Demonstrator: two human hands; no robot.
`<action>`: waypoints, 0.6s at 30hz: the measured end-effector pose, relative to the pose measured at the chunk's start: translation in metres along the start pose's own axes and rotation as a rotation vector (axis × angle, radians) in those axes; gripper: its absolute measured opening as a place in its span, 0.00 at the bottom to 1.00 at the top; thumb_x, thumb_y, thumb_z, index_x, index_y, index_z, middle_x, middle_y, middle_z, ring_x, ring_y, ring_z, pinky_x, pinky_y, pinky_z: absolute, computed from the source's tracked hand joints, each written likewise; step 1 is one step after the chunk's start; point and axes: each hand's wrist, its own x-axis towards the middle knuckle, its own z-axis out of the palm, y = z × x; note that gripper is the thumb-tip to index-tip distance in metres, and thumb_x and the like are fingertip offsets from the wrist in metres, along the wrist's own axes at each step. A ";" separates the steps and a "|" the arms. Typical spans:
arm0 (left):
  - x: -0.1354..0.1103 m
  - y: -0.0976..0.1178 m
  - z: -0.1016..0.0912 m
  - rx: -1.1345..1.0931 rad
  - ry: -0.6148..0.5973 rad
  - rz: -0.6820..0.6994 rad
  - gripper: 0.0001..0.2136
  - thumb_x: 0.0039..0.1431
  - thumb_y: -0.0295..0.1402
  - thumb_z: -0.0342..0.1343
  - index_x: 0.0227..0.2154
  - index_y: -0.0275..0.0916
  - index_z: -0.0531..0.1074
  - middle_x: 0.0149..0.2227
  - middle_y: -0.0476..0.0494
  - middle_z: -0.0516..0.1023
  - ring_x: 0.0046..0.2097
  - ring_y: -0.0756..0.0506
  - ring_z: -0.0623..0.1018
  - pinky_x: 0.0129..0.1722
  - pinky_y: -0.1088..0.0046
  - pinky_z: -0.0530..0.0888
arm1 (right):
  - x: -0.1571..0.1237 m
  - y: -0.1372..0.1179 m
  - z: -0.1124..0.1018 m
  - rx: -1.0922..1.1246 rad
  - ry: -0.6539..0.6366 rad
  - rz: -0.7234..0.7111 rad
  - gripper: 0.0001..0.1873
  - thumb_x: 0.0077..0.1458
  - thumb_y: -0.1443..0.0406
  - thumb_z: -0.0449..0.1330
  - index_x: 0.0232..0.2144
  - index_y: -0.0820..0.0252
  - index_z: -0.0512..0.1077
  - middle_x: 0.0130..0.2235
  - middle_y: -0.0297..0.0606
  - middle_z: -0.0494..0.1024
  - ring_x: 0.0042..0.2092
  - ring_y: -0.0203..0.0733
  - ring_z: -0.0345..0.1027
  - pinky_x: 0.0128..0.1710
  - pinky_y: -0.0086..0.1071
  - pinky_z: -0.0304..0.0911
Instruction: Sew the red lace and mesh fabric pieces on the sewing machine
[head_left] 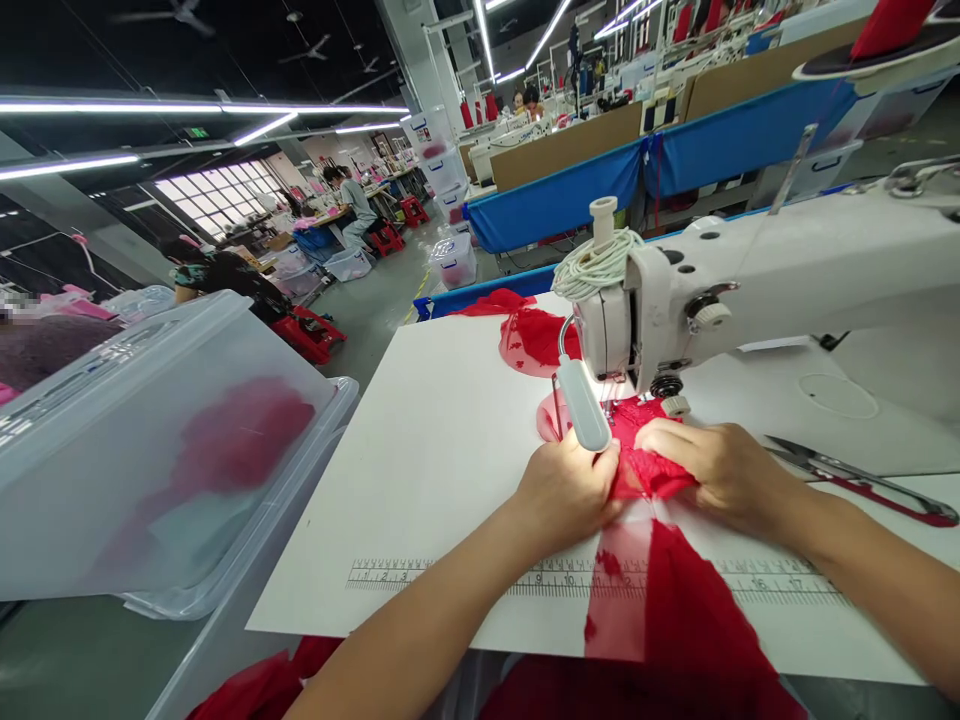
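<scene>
A piece of red lace fabric lies under the needle area of a white sewing machine. My left hand is closed on the fabric's left edge, its fingertips partly behind a small grey lamp. My right hand is closed on the fabric's right side, close to the presser foot. From between my hands, sheer red cloth runs down over the table's front edge. More red cloth lies behind the needle. Thread snips rest to the right of my right hand.
The white tabletop carries a printed ruler along its front. On the left stands a translucent plastic bin with red material inside. A coil of pale cord sits on the machine head. Other people sit at tables farther back.
</scene>
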 end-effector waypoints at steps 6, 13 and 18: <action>0.013 -0.006 0.001 -0.373 0.096 -0.201 0.19 0.66 0.25 0.40 0.51 0.40 0.72 0.35 0.46 0.78 0.30 0.47 0.76 0.30 0.70 0.75 | 0.009 -0.005 -0.004 0.217 0.032 0.129 0.11 0.59 0.58 0.56 0.43 0.53 0.70 0.35 0.35 0.78 0.31 0.41 0.70 0.30 0.30 0.61; 0.014 -0.012 -0.005 -0.631 0.105 -0.199 0.12 0.59 0.23 0.43 0.37 0.38 0.71 0.31 0.47 0.75 0.33 0.46 0.75 0.37 0.67 0.75 | 0.010 -0.007 -0.003 0.339 0.060 0.163 0.20 0.66 0.59 0.45 0.22 0.54 0.59 0.24 0.34 0.69 0.26 0.38 0.62 0.27 0.31 0.57; 0.016 -0.006 0.002 -0.716 0.136 -0.203 0.11 0.60 0.29 0.54 0.24 0.40 0.60 0.25 0.53 0.66 0.30 0.50 0.69 0.33 0.74 0.70 | 0.009 -0.005 -0.001 0.286 0.079 0.146 0.25 0.68 0.55 0.41 0.19 0.54 0.56 0.23 0.35 0.68 0.25 0.39 0.62 0.26 0.32 0.56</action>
